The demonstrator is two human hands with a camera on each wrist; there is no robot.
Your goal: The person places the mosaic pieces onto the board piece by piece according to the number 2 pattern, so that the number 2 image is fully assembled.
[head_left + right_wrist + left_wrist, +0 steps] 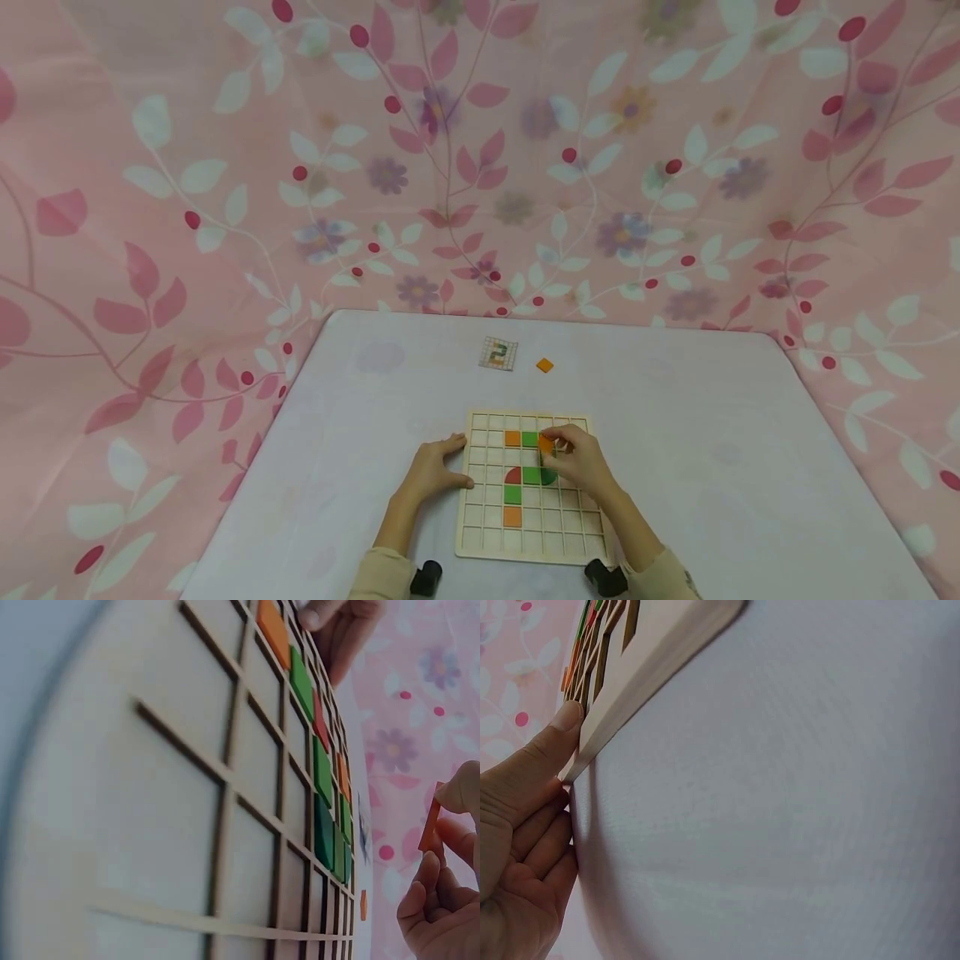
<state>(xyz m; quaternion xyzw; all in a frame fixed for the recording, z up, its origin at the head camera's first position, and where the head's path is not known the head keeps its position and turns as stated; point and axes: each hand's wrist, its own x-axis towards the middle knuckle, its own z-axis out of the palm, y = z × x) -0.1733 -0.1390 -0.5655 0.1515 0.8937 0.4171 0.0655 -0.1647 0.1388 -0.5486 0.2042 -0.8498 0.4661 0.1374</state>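
A wooden grid board (562, 542) lies on the table with orange, green, dark green and red tiles in some of its squares. My right hand (583, 462) pinches an orange square tile (430, 817) between thumb and fingers, raised off the board near its top row. Beneath that hand, a dark green tile (548, 477) is partly covered. My left hand (433, 468) rests at the board's left edge, its thumb (568, 716) touching the rim. Set in the grid are a red rounded tile (513, 476), a green tile (512, 495) and an orange tile (512, 517).
Beyond the board lie a small pattern card (498, 353) and a loose orange tile (544, 365). A white cloth covers the table (690, 433). A pink floral curtain (480, 167) hangs behind it.
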